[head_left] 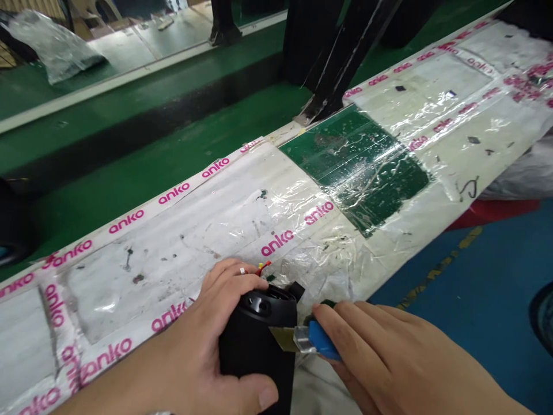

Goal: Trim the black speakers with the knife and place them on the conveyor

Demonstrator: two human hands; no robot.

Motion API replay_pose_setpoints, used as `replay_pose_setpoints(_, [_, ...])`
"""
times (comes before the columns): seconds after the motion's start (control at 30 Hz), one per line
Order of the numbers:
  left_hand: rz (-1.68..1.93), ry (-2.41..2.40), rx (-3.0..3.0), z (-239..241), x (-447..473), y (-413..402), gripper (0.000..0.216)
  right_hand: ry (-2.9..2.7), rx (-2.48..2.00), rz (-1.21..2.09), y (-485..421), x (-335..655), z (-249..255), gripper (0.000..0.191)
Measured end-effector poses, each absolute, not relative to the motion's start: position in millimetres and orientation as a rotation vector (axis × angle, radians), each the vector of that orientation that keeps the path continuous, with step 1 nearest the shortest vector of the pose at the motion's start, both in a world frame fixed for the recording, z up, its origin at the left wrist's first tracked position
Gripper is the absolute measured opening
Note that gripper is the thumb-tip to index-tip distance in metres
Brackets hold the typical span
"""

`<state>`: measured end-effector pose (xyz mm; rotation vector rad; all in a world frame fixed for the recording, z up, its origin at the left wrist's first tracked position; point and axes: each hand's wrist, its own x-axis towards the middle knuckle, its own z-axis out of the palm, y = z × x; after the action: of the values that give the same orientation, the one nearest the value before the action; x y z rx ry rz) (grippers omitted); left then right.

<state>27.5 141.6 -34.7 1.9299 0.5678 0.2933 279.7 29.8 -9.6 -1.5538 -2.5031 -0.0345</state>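
Observation:
A black housing point(254, 351) with a rounded, glossy top stands at the near edge of the bench, and my left hand point(224, 340) is wrapped round its left side. Small red and yellow wires or connectors point(264, 267) stick up by my left fingertips. In my right hand point(380, 346) is a blue utility knife point(322, 340), gripped with the fingers closed. Its blade point(284, 339) points left and lies over the right side of the housing. A small black flap point(296, 290) juts out at the housing's upper right. The housing's lower part runs out of view.
The bench point(173, 225) is covered in white sheets and clear tape printed in pink. A bare green patch point(358, 167) shows in the middle. Behind it rises a dark metal post point(341, 63). A clear plastic bag point(52, 46) lies at the far left.

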Motion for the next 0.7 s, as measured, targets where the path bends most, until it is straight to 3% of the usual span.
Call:
replay_pose_setpoints(0.33, [0.182, 0.575, 1.822, -26.6, 25.5, 138.5, 0.089, -2.584, -1.604, 0.073, 31.0, 276.5, -8.7, 0.045])
replay_pose_setpoints(0.57, [0.153, 0.633, 1.782, -15.4, 37.4, 139.6, 0.070, -2.558, -1.552, 0.274, 43.9, 282.9, 8.1, 0.032])
replay_pose_setpoints(0.7, [0.169, 0.654, 1.877, -13.6, 41.4, 137.2, 0.067, -2.692, -1.494, 0.239, 51.9, 284.7, 30.8, 0.042])
